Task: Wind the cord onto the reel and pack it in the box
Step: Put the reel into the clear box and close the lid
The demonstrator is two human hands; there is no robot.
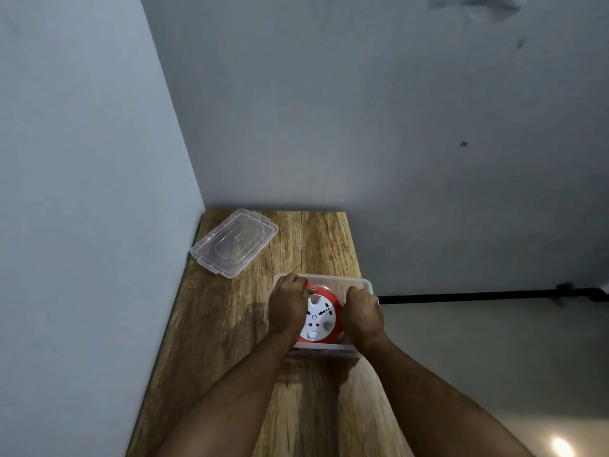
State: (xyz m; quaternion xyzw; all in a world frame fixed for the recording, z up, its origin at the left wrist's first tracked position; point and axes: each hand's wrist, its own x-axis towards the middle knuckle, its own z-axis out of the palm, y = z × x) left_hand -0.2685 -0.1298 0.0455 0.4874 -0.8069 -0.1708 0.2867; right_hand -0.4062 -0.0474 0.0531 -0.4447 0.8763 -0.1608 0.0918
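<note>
Your forearms, cut off at the bottom of the view, reached up over the wooden tabletop [230,324] to the clear box [364,282] at its right edge. Your left hand [287,304] and right hand [362,313] curled over opposite sides of the orange reel [324,316], fingers clamped on its rim, and the reel sat tilted inside the box with its white socket face toward you. Your hands covered most of both sides of the box (its near wall was barely visible), and I could not make out the cord. Toward the far left corner lay the clear lid [234,247], flat and well apart from the box.
</note>
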